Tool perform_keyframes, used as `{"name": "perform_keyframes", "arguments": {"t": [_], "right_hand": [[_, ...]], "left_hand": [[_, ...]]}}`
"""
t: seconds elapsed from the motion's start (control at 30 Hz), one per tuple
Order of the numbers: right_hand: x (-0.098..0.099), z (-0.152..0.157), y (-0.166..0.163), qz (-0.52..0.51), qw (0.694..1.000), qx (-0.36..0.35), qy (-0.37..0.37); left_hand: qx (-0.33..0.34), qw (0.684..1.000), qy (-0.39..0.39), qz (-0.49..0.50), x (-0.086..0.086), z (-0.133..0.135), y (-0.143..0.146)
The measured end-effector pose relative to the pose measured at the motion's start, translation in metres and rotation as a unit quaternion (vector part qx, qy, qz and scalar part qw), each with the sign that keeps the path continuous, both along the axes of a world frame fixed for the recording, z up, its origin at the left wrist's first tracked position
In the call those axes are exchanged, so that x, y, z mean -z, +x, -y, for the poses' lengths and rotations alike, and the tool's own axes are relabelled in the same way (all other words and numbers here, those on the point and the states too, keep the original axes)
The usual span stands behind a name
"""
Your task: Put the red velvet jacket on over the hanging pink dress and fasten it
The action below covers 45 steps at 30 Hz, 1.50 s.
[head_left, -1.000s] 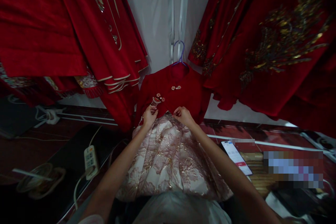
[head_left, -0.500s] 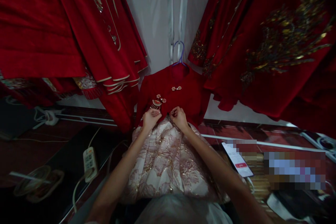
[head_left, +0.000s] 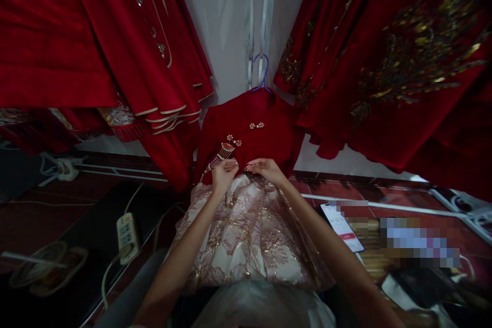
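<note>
A dress [head_left: 242, 246] with a red bodice and a pale pink-and-gold brocade skirt hangs in front of me from a purple hanger [head_left: 263, 73]. At the waist, my left hand [head_left: 225, 173] has its fingers pressed together against the red cloth; what they pinch is hidden. Just opposite, my right hand [head_left: 266, 169] is closed, thumb and fingertips meeting at the waist seam, on something too small to make out. Above the left hand sits a beaded fan-shaped ornament [head_left: 227, 147] with a tassel. A flower-shaped beaded clasp [head_left: 257, 125] lies below the collar.
Red embroidered garments [head_left: 96, 51] hang on the left, and more red garments [head_left: 346, 107] with gold sequins on the right. A power strip [head_left: 126, 238] lies at lower left near a plastic bowl [head_left: 42, 264]. At right, a phone [head_left: 342, 228] rests on a slatted wooden surface.
The right hand's fingers have straightened and lowered slightly at the waist. The tassel now spreads out to the left above the left hand. The whole view has shifted a little.
</note>
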State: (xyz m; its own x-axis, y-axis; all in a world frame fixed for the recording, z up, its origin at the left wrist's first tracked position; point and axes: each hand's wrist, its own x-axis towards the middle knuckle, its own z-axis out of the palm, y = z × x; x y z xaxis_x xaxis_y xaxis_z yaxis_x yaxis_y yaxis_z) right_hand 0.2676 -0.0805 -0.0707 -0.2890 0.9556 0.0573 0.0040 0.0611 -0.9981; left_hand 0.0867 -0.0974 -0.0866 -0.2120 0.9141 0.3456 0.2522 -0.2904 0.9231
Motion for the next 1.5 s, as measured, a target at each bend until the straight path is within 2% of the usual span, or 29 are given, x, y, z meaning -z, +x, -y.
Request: {"name": "perform_keyframes", "arguments": {"t": [0.1,0.27,0.43,0.73,1.0,1.17,1.33,1.4,1.47,1.5], "right_hand": [[-0.010,0.005,-0.017,0.002,0.998,0.040,0.055],[-0.013,0.005,-0.043,0.084,0.979,0.120,0.144],[-0.008,0.007,-0.047,0.072,0.976,0.138,0.153],[-0.001,0.010,-0.054,0.020,0.972,0.182,0.145],[-0.005,0.009,-0.051,0.057,0.971,0.156,0.171],[-0.008,0.010,-0.049,0.072,0.971,0.146,0.177],[-0.005,0.011,-0.052,0.090,0.961,0.166,0.204],[-0.004,0.008,-0.052,0.100,0.963,0.159,0.193],[-0.014,0.008,-0.047,0.122,0.973,0.114,0.160],[-0.025,0.012,-0.041,0.133,0.977,0.086,0.145]], "left_hand": [[0.000,1.000,0.006,0.026,0.001,-0.001,0.000],[0.018,0.997,-0.001,0.076,-0.006,0.001,-0.006],[0.041,0.995,-0.017,0.088,-0.012,0.004,-0.010],[0.039,0.994,-0.030,0.093,-0.009,0.002,-0.008],[0.029,0.997,-0.008,0.072,-0.006,-0.001,-0.009],[0.029,0.997,-0.014,0.071,-0.010,-0.002,-0.010],[0.060,0.996,-0.035,0.062,-0.009,-0.003,-0.016],[0.074,0.995,-0.041,0.044,-0.009,-0.005,-0.019],[0.076,0.996,-0.049,0.019,-0.019,-0.003,-0.020],[0.075,0.996,-0.046,0.009,-0.031,0.001,-0.020]]}}
